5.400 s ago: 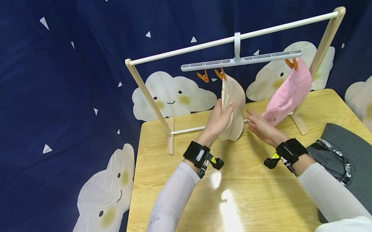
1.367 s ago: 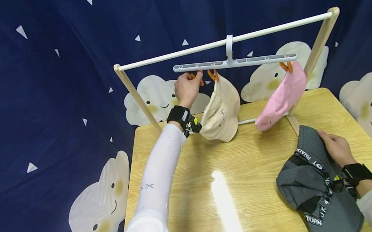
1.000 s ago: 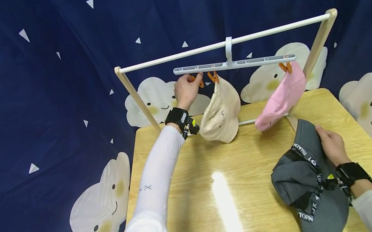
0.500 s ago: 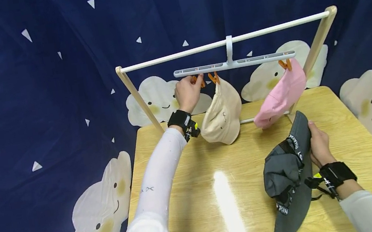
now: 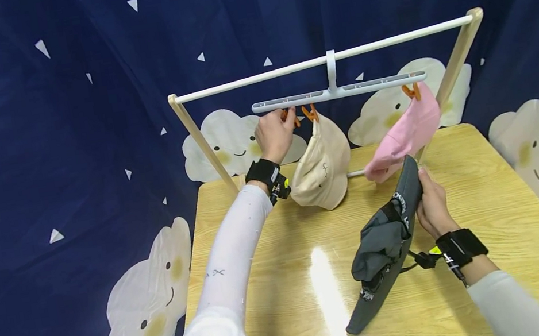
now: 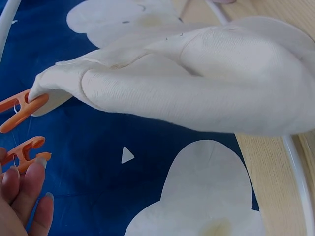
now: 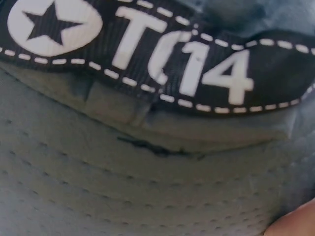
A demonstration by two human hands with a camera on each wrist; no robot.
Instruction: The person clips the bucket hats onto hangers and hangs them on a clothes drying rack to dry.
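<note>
My left hand (image 5: 275,137) is raised under the left part of the white hanger bar (image 5: 372,86) and pinches an orange clip (image 6: 24,151). In the left wrist view that clip's jaws stand apart with nothing between them. My right hand (image 5: 433,206) grips the brim of a grey wide-brimmed hat (image 5: 379,245), held tilted above the table. The right wrist view is filled by the hat's brim and its black lettered band (image 7: 172,54). Beside my left hand a cream cap (image 5: 329,165) hangs from another orange clip (image 5: 310,113).
A pink cap (image 5: 407,130) hangs from an orange clip (image 5: 411,91) at the bar's right end. The bar hooks over the white rod (image 5: 256,81) of a wooden rack on the table (image 5: 276,283). A navy curtain (image 5: 84,114) with clouds stands behind.
My right hand has lifted the grey hat from the table's right side, bringing it left and tilting it steeper. My left hand moved from the cream cap to the free clip and stays there.
</note>
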